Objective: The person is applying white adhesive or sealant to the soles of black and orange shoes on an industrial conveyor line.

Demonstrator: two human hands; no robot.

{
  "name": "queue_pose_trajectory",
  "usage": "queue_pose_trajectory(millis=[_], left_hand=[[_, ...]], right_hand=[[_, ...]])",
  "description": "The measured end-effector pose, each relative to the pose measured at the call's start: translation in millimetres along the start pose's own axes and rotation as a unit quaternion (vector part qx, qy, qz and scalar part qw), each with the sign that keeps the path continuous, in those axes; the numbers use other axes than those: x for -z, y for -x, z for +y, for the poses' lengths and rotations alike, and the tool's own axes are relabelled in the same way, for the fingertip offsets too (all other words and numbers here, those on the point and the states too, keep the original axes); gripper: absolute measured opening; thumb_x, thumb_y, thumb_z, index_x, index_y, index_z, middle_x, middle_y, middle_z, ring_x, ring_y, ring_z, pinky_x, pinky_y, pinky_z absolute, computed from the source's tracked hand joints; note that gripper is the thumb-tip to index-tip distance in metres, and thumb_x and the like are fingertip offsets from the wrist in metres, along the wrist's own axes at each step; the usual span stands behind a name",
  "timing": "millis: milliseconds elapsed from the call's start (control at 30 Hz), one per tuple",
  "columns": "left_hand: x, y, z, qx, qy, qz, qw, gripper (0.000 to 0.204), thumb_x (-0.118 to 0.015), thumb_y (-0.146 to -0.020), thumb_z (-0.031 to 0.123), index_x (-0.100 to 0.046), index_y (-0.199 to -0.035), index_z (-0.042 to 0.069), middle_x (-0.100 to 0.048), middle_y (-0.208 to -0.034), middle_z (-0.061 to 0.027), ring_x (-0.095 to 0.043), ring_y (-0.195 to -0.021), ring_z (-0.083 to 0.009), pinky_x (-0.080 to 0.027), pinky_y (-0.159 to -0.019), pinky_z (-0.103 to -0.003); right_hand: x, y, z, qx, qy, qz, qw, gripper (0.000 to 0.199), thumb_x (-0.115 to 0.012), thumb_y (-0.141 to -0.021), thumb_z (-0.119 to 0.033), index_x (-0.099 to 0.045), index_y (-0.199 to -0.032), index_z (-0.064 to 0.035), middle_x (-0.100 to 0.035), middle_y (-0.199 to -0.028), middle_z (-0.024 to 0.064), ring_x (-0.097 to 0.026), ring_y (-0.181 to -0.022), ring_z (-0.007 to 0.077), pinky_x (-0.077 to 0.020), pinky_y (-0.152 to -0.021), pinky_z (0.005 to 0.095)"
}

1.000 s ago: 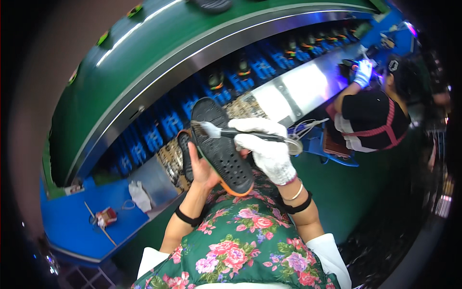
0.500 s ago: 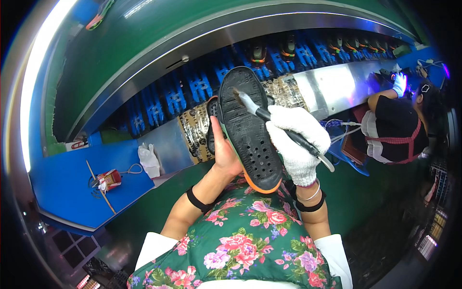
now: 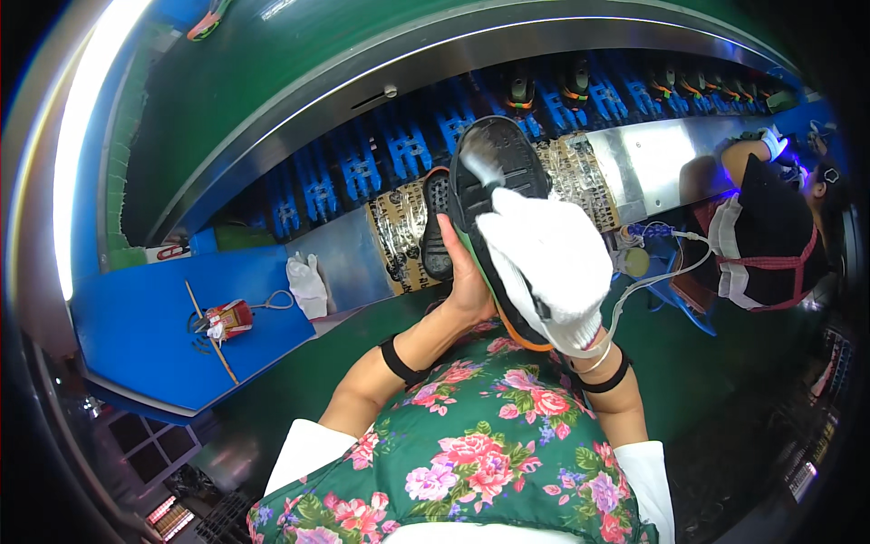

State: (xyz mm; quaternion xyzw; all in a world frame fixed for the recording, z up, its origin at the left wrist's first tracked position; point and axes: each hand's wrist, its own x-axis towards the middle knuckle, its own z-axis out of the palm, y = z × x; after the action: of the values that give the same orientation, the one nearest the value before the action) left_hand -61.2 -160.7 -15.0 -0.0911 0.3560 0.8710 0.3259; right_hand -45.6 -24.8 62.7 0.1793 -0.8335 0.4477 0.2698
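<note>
My bare left hand (image 3: 469,288) grips a black shoe sole (image 3: 527,172) by its left edge, thumb along the side. The sole stands tilted with its toe end away from me, and orange trim shows at the heel. My right hand (image 3: 557,258), in a white knitted glove, is closed on a brush (image 3: 483,170) whose pale, motion-blurred bristles lie over the toe end. Its handle is hidden by the glove. A thin clear tube (image 3: 625,299) runs from near that wrist. Behind my left hand, a second black sole (image 3: 438,231) rests on the tape-wrapped ledge (image 3: 391,238).
Beyond the ledge, a row of blue racks (image 3: 358,172) carries several shoes farther right. The blue table (image 3: 136,335) at left holds a red box (image 3: 234,319), a thin stick and a crumpled white bag (image 3: 306,286). A co-worker (image 3: 766,231) sits at right.
My right hand has turned over the sole, so the glove now covers the brush handle and much of the heel. The bristles have swept toward the toe tip. The whole view has shifted slightly.
</note>
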Motion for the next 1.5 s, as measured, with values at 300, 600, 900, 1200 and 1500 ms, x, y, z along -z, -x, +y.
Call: queue_pose_trajectory(millis=[300, 600, 900, 1200, 1500], left_hand=[[2.7, -17.0, 1.1, 0.004, 0.035, -0.01, 0.999, 0.109, -0.02, -0.079, 0.095, -0.043, -0.148, 0.014, -0.054, -0.143, -0.0099, -0.053, -0.129, -0.0302, -0.039, -0.112, -0.05], [11.1, -26.8, -4.7, 0.025, 0.113, 0.013, 0.993, 0.101, -0.02, -0.085, 0.09, -0.047, -0.145, 0.013, -0.059, -0.136, -0.0085, -0.057, -0.123, -0.0262, -0.042, -0.109, -0.045], [67.9, -45.9, -15.7, -0.059, 0.155, -0.307, 0.937, 0.101, -0.02, -0.085, 0.089, -0.048, -0.144, 0.012, -0.056, -0.139, -0.0079, -0.054, -0.126, -0.0257, -0.041, -0.111, -0.045], [49.8, -32.8, 5.6, 0.093, 0.278, -0.208, 0.933, 0.112, -0.025, -0.078, 0.095, -0.046, -0.145, 0.009, -0.057, -0.137, -0.0155, -0.057, -0.123, -0.034, -0.044, -0.108, -0.049], [69.0, -57.6, 8.3, 0.014, 0.1, -0.301, 0.948, 0.122, -0.028, -0.067, 0.102, -0.049, -0.138, 0.005, -0.063, -0.118, -0.0221, -0.064, -0.108, -0.0349, -0.054, -0.095, -0.051]], right_hand=[[7.3, -6.1, -0.7, -0.02, 0.061, 0.005, 0.998, 0.03, -0.074, -0.076, -0.003, -0.075, -0.106, -0.0019, -0.074, -0.106, 0.0158, -0.071, -0.093, 0.0307, -0.0551, -0.082, 0.0389], [10.9, 16.8, 13.3, -0.097, -0.081, -0.01, 0.992, 0.034, -0.07, -0.084, -0.007, -0.072, -0.118, -0.0049, -0.071, -0.118, 0.0127, -0.067, -0.108, 0.0275, -0.0528, -0.091, 0.0394], [18.7, -8.7, 10.5, 0.029, -0.084, 0.005, 0.996, 0.033, -0.076, -0.077, -0.005, -0.075, -0.11, -0.0034, -0.074, -0.105, 0.0131, -0.071, -0.092, 0.028, -0.0566, -0.08, 0.0388], [6.3, 5.1, 12.6, 0.016, -0.102, 0.004, 0.995, 0.03, -0.074, -0.077, -0.004, -0.076, -0.107, -0.0072, -0.075, -0.102, 0.0119, -0.071, -0.091, 0.026, -0.0573, -0.079, 0.0373], [1.1, 17.6, 10.7, 0.037, -0.112, -0.02, 0.993, 0.028, -0.075, -0.08, -0.007, -0.076, -0.108, -0.0075, -0.074, -0.107, 0.0105, -0.071, -0.093, 0.028, -0.0574, -0.08, 0.0373]])
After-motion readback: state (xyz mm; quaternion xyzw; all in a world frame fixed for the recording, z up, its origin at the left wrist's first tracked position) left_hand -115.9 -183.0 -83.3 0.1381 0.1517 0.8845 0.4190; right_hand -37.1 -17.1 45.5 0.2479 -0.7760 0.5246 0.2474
